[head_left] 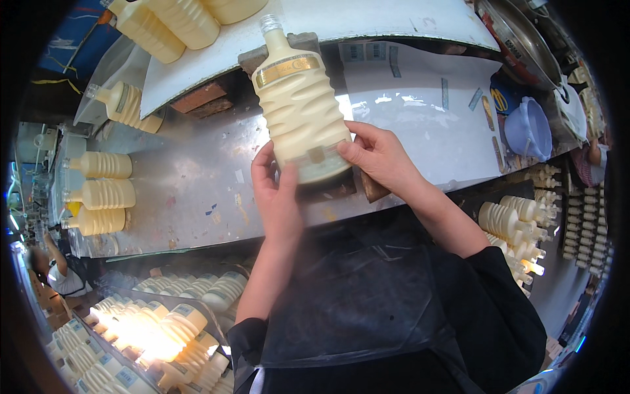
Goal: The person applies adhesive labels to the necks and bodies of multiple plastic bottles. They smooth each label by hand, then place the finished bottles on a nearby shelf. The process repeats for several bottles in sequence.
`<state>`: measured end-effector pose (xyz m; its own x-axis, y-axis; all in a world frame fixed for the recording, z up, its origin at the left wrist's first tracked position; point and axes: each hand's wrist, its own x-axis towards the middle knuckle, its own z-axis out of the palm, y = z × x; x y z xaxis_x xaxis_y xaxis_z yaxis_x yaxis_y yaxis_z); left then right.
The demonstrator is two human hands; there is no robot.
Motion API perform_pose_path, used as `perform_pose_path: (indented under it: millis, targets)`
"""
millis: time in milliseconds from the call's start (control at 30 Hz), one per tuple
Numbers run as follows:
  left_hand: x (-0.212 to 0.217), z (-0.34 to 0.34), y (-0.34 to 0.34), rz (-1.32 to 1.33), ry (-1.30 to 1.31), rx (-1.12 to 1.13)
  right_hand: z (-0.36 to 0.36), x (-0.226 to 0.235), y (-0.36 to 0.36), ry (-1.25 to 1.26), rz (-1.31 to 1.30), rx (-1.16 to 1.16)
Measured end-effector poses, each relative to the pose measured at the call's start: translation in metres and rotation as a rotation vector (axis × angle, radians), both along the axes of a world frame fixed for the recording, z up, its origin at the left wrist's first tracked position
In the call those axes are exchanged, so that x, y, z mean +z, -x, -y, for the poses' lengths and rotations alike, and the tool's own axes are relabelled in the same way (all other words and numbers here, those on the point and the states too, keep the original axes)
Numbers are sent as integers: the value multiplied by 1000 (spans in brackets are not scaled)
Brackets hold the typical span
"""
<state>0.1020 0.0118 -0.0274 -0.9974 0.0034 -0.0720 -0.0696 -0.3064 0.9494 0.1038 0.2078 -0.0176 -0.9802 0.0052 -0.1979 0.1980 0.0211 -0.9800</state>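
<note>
A cream-coloured bottle (298, 111) with wavy ridges lies in front of me, its clear threaded neck pointing away. Near its shoulder runs a gold label band (287, 70). A see-through strip with a small gold square (316, 155) lies across its lower part. My left hand (279, 187) grips the lower left side, thumb on top. On the lower right side my right hand (380, 154) holds the bottle, its thumb pressing the end of the strip. Dark blocks show under the bottle's shoulder and base, partly hidden by it.
More cream bottles (102, 194) lie at the table's left, and others stand on a white board (380, 23) at the far side. A purple bucket (527, 130) sits at the right. Crates of bottles (187, 325) are at the lower left; another person (65, 276) is beyond.
</note>
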Motion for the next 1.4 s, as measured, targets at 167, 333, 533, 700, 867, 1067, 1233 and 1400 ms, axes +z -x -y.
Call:
perform_pose_path:
  millis: [167, 333, 533, 700, 867, 1067, 1233, 1400]
  targets:
    - [-2, 1, -1, 9, -13, -2, -1, 2, 0, -34, 14, 8]
    - [-3, 1, -1, 1, -17, 1, 0, 1, 1, -15, 15, 6]
    - [-10, 6, 1, 18, -103, -21, -5, -1, 0, 59, 54, 18]
    - [-13, 10, -1, -21, -119, -58, -4, 8, -3, -21, 40, 50]
    - [-13, 9, -2, -12, -96, -47, -2, 7, -2, -94, 10, 49]
    - [-13, 8, -1, -19, -94, -39, -1, 6, -3, -75, 17, 30]
    - [-14, 9, -1, -26, -106, -39, 0, 12, -4, -110, 29, 63]
    - [-13, 9, -1, 2, -102, -37, 2, 4, -3, -172, -37, 44]
